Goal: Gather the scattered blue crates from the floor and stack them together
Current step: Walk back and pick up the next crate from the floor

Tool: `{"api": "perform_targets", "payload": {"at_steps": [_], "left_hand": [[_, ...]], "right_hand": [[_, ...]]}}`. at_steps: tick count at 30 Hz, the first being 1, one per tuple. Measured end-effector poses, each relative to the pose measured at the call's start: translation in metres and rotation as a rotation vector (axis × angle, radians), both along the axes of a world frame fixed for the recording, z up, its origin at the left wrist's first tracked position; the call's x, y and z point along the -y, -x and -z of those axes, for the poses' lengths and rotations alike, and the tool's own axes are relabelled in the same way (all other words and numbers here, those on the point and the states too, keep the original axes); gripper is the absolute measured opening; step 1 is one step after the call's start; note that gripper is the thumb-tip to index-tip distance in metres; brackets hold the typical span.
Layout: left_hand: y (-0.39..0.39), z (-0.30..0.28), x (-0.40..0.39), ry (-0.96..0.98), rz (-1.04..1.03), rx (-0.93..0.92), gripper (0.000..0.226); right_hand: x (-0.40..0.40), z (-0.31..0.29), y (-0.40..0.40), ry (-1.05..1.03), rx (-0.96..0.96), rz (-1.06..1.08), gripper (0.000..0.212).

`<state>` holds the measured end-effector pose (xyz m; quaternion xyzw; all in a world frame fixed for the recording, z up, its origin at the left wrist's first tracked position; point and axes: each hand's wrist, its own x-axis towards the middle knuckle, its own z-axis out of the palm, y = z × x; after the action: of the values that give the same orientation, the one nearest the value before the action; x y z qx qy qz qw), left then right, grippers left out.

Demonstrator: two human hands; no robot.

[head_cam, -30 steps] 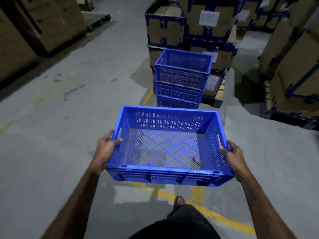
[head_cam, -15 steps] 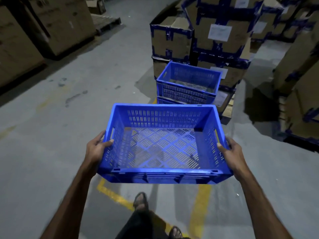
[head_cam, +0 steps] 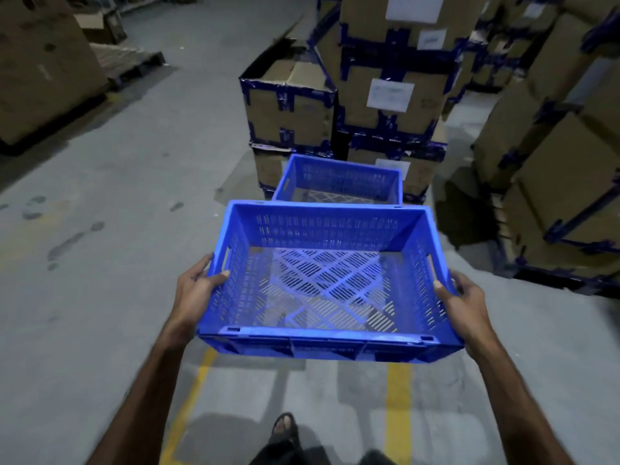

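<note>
Nearest the camera, a rectangular blue plastic crate with slotted walls and a lattice floor [head_cam: 327,280] is carried level above the grey concrete floor [head_cam: 117,229], the left hand [head_cam: 196,290] wrapped round its left rim with the thumb inside, and the right hand [head_cam: 464,303] in the same grip on the right rim. Just beyond its far edge stands another open blue crate of the same kind [head_cam: 339,177] (whether more lie beneath it is hidden), set against taped brown cardboard cartons [head_cam: 385,95]. I judge this crate gathered but not yet stacked.
</note>
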<state>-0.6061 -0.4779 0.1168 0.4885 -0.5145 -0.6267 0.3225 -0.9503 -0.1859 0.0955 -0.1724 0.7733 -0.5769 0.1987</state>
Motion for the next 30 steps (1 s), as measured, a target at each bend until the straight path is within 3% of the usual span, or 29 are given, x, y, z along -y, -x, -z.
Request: {"api": "perform_targets", "payload": {"at_steps": [2, 6, 19, 30], "left_hand": [[0.023, -0.005, 0.029, 0.003, 0.016, -0.014, 0.054], [0.066, -0.015, 0.075, 0.022, 0.067, -0.012, 0.040], [0.217, -0.030, 0.181, 0.073, 0.055, 0.042, 0.035], [0.291, -0.031, 0.255, 0.099, 0.012, 0.098, 0.036]], "right_hand": [[0.015, 0.001, 0.009, 0.009, -0.023, 0.056, 0.020], [0.040, -0.001, 0.033, 0.029, -0.060, 0.138, 0.021], [0.161, -0.008, 0.185, 0.068, -0.041, 0.107, 0.012], [0.248, -0.015, 0.275, 0.058, -0.002, 0.093, 0.019]]}}
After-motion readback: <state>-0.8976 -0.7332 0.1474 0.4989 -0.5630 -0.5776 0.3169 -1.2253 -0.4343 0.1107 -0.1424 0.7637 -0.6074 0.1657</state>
